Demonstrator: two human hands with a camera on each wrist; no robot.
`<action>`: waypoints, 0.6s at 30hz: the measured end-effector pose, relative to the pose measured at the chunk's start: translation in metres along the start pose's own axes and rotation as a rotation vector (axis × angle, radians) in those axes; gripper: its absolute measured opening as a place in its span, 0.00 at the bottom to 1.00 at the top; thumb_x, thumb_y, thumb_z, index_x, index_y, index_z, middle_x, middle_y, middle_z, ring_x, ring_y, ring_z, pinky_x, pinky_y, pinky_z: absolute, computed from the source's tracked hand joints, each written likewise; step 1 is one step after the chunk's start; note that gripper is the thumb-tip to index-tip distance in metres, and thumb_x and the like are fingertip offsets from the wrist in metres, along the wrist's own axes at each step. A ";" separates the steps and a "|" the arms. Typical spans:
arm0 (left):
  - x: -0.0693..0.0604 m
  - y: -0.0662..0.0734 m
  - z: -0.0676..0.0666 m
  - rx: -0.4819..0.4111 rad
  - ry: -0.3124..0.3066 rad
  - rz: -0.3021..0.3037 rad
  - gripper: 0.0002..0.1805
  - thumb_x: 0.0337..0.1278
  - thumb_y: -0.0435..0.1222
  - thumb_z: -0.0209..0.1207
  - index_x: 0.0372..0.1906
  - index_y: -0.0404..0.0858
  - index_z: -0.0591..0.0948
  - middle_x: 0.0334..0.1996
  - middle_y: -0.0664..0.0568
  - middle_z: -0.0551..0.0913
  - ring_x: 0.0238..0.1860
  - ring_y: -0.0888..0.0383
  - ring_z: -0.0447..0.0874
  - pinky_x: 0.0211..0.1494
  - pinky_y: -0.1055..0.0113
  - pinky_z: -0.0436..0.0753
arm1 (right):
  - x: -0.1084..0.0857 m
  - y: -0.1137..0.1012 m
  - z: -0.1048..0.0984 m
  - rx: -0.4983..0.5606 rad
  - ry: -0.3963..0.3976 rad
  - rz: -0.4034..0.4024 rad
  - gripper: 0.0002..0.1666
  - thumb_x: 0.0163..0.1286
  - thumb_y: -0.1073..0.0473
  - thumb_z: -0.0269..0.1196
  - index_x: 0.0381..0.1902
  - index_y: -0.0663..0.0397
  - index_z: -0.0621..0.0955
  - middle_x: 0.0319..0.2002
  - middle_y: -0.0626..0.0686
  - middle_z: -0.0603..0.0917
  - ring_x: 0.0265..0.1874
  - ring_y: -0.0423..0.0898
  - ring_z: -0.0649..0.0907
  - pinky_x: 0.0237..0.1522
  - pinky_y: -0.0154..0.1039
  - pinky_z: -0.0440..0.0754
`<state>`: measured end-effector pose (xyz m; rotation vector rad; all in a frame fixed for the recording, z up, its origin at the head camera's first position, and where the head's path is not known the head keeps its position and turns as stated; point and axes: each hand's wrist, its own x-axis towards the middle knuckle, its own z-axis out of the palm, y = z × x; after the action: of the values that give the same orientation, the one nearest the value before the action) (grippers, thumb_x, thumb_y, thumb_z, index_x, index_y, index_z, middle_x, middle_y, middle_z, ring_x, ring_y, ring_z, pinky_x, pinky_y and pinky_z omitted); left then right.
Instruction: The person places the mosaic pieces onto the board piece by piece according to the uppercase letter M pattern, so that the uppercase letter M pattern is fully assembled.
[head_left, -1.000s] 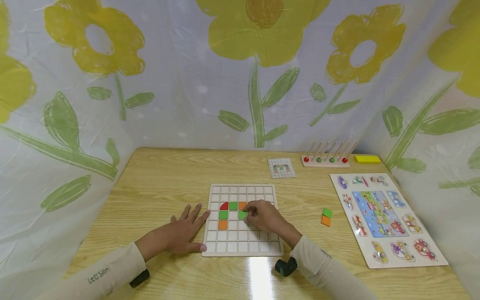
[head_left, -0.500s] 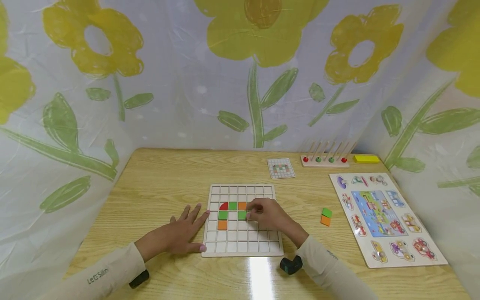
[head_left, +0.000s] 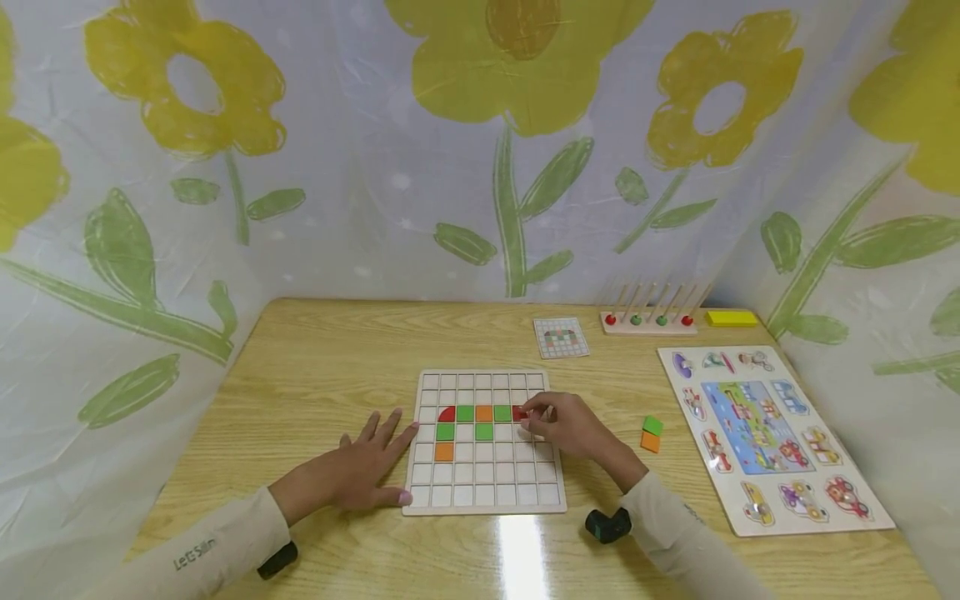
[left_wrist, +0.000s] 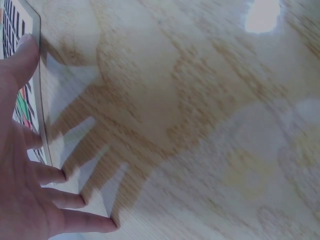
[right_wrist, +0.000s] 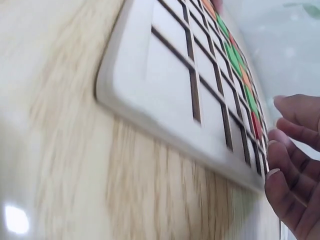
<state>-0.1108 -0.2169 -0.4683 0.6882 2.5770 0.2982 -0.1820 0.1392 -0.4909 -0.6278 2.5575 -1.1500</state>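
Observation:
A wooden grid board [head_left: 486, 508] lies on the table with several coloured tiles in its cells. Along one row run a red rounded tile [head_left: 447, 414], a green tile [head_left: 465, 413], an orange tile [head_left: 484, 413], another green tile [head_left: 502, 413] and a red tile [head_left: 518, 413] at the right end. My right hand [head_left: 566, 425] is over the board's right side, loosely bent fingertips beside that end tile, partly hiding it. In the right wrist view the fingers [right_wrist: 292, 185] appear empty. My left hand [head_left: 367, 471] lies spread on the table, touching the board's left edge.
A loose green tile [head_left: 652, 425] and an orange tile [head_left: 650, 442] lie right of the board. Behind it is a pattern card [head_left: 562, 350]. A peg stand [head_left: 648, 328], a yellow block [head_left: 732, 318] and a picture puzzle [head_left: 813, 522] occupy the right side.
My right hand has moved right, from the orange tile to the row's end. The green tile beside the orange one and the red end tile are uncovered. My left hand has stayed put.

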 end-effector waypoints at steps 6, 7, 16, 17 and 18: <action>0.000 0.000 -0.001 -0.004 -0.006 -0.007 0.55 0.62 0.67 0.54 0.81 0.39 0.48 0.80 0.31 0.41 0.76 0.23 0.41 0.60 0.19 0.60 | -0.007 0.010 -0.012 0.006 0.006 -0.001 0.11 0.72 0.58 0.64 0.49 0.55 0.85 0.35 0.48 0.84 0.22 0.39 0.75 0.25 0.32 0.76; 0.000 -0.001 -0.001 -0.001 -0.008 -0.010 0.55 0.62 0.67 0.54 0.81 0.39 0.48 0.80 0.32 0.41 0.77 0.24 0.41 0.60 0.20 0.60 | -0.008 0.013 -0.014 0.004 0.010 0.002 0.11 0.72 0.59 0.64 0.49 0.54 0.85 0.35 0.48 0.84 0.22 0.39 0.75 0.25 0.32 0.76; 0.001 -0.003 0.001 0.004 -0.005 -0.010 0.56 0.61 0.68 0.54 0.81 0.40 0.49 0.80 0.32 0.42 0.76 0.24 0.42 0.59 0.20 0.61 | -0.021 0.031 -0.029 -0.041 0.059 0.009 0.10 0.72 0.59 0.65 0.48 0.56 0.86 0.35 0.48 0.86 0.24 0.39 0.78 0.28 0.34 0.78; 0.001 -0.003 0.001 0.006 -0.004 -0.011 0.56 0.61 0.68 0.54 0.81 0.40 0.49 0.80 0.32 0.42 0.76 0.24 0.43 0.59 0.20 0.62 | -0.023 0.032 -0.030 -0.043 0.064 0.014 0.11 0.72 0.58 0.65 0.48 0.55 0.86 0.35 0.48 0.85 0.23 0.39 0.78 0.28 0.34 0.78; 0.002 -0.003 0.001 0.007 -0.003 -0.011 0.56 0.61 0.68 0.54 0.81 0.40 0.49 0.80 0.31 0.42 0.76 0.24 0.43 0.59 0.20 0.62 | -0.024 0.033 -0.031 -0.047 0.067 0.018 0.11 0.72 0.57 0.65 0.48 0.55 0.86 0.35 0.48 0.85 0.23 0.39 0.78 0.28 0.34 0.78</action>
<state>-0.1125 -0.2182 -0.4710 0.6761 2.5794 0.2853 -0.1830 0.1904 -0.4942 -0.5855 2.6477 -1.1260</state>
